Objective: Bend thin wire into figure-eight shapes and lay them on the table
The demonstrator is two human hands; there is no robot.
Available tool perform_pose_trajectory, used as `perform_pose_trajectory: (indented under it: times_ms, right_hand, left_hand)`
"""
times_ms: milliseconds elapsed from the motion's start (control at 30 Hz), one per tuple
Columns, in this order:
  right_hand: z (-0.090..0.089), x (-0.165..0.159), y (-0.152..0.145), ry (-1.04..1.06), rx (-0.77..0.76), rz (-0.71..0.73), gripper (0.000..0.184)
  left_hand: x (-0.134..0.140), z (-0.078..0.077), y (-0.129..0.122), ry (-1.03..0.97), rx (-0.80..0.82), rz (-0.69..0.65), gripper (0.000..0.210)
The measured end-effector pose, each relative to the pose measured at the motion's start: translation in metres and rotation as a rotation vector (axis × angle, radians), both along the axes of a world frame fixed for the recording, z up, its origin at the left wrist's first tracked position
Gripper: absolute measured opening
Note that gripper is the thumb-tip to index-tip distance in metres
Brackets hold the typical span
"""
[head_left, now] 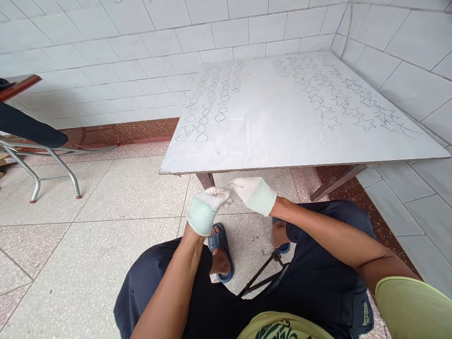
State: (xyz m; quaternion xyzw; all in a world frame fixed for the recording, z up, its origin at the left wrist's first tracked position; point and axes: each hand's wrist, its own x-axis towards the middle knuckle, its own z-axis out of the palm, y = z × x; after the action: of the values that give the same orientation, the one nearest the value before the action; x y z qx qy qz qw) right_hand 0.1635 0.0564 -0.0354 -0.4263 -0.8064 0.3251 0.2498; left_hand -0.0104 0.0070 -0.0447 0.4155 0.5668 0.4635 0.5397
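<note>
My left hand and my right hand, both in white gloves with pale green cuffs, meet in front of the table's near edge. Their fingers are pinched together, and the fingertips nearly touch. Whatever lies between them is too small and thin to make out. Beyond the hands, the white tabletop carries thin dark outlines that look like bent wire. Rows of twisted loops run along its left side. Several star shapes are spread over the right side, some overlapping near the edge.
White tiled walls border the table at the back and right. A folding stool with metal legs stands at the left, with a dark-trousered leg above it. Below my hands are my sandal and a dark folding frame.
</note>
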Motion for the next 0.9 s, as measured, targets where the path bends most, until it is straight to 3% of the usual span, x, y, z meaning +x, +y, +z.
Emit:
perform_pose_trajectory:
  times_ms: [67, 167, 600, 900]
  right_hand:
    - [-0.006, 0.000, 0.001, -0.056, 0.063, 0.070, 0.027]
    - [-0.015, 0.000, 0.000, -0.127, 0.141, 0.137, 0.022]
    - [-0.026, 0.009, -0.001, -0.095, 0.323, 0.084, 0.030]
    - [0.002, 0.005, -0.008, 0.015, 0.013, -0.021, 0.031]
  left_hand:
    - [-0.010, -0.004, 0.002, 0.053, -0.040, -0.078, 0.034]
    - [-0.020, -0.007, 0.001, 0.050, -0.060, -0.092, 0.035]
    - [-0.025, 0.016, 0.000, 0.098, 0.004, -0.064, 0.037]
    - [-0.023, 0.011, 0.002, 0.083, 0.040, -0.059, 0.027]
